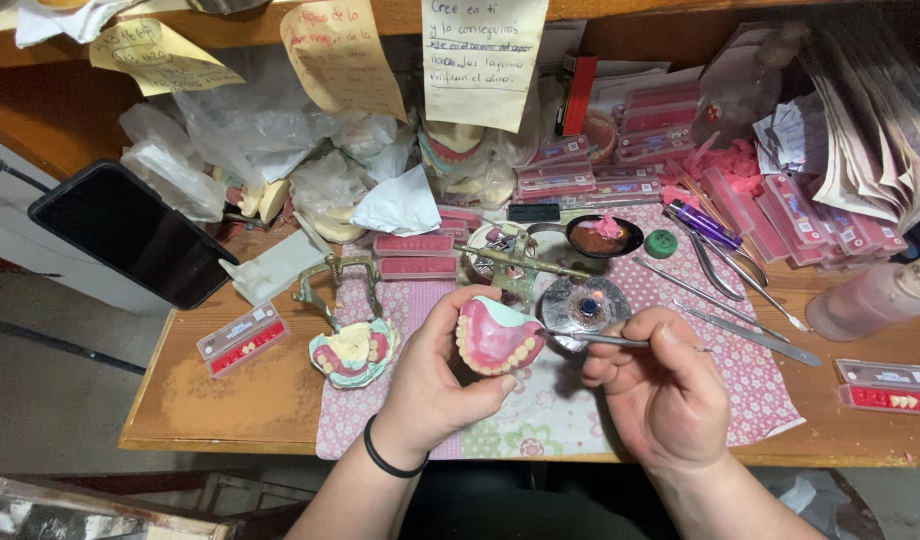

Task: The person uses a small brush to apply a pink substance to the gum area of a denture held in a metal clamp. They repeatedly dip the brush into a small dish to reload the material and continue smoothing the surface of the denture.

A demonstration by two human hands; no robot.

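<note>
While left hand (pixel 435 375) cups pink denture (pixel 497 338) | right hand (pixel 660 385) pinches metal tool (pixel 595 340), tip touching denture

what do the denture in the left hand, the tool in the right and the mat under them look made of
Denture in the left hand: pink base that looks like wax or acrylic, smooth and slightly glossy, with off-white teeth, likely resin.
Tool in the right hand: thin, grey and shiny, probably steel.
Mat: looks like printed cloth, matte pink with small dots and flowers.
</note>
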